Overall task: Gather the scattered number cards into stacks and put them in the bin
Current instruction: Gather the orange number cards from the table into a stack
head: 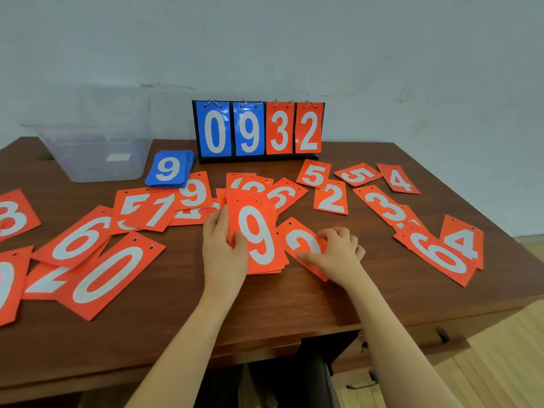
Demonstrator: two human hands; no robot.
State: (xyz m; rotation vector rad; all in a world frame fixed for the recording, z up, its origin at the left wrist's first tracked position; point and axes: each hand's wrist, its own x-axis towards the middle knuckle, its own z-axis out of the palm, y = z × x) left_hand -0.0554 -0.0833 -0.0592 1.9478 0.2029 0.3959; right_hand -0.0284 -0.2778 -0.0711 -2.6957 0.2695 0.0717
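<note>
My left hand (223, 245) grips a stack of orange cards (259, 231) with a 9 on top, held just above the table's middle. Right beside it, my right hand (335, 251) pinches a single orange card (300, 237) lying on the table; its digit is partly covered by my fingers. Several more orange number cards lie scattered to the left (97, 260) and to the right (441, 251). A stack of blue cards (170, 169) topped by a 9 sits near the clear plastic bin (97, 172) at the back left.
A flip scoreboard (259, 131) reading 0932 stands at the back of the brown wooden table (294, 304), against the wall. The table's front edge is close to me, and wooden floor shows at the right.
</note>
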